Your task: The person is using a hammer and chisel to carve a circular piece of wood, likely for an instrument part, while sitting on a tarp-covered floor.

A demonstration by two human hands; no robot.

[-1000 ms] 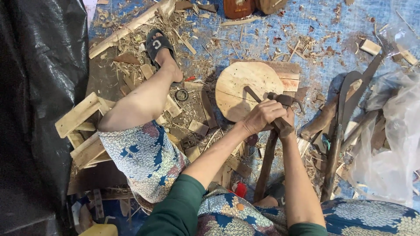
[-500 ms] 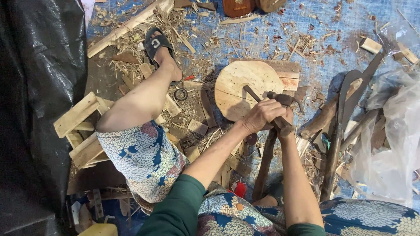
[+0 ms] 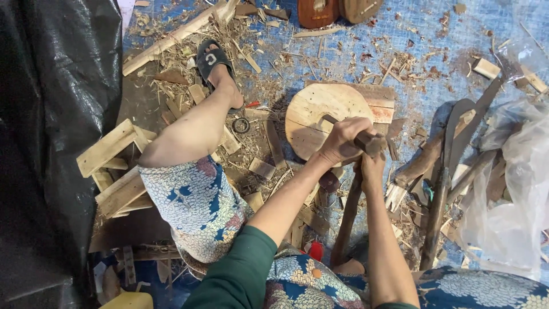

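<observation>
Blue tarpaulin (image 3: pixel 434 46) covers the ground, thick with shavings and offcuts, and a black plastic sheet (image 3: pixel 51 114) hangs along one side. Seated low among it all, the person works at a round wooden block (image 3: pixel 317 111) that lies flat on the floor against a short plank (image 3: pixel 377 94). Their left hand (image 3: pixel 340 140) is curled tight over the top of a dark piece of wood (image 3: pixel 369 142) held at the block's near edge – fingers wrapped right round it. Just below, the right hand (image 3: pixel 372 169) grips the same piece from underneath, the two hands touching. A long dark stick (image 3: pixel 346 220) stands slanted beneath the hands, running back toward the person's lap; whether it joins the held piece I cannot tell.

Stretched out to the side, the bare leg ends in a black sandal (image 3: pixel 210 60) planted among the chips. Pale slats nailed into a small frame (image 3: pixel 114 166) sit beside the patterned shorts. Off to the other side, several long-handled tools (image 3: pixel 452 149) lie in a heap next to a crumpled clear plastic bag (image 3: pixel 514 189) – and two brown rounded wooden pieces (image 3: pixel 337 10) rest at the far edge
</observation>
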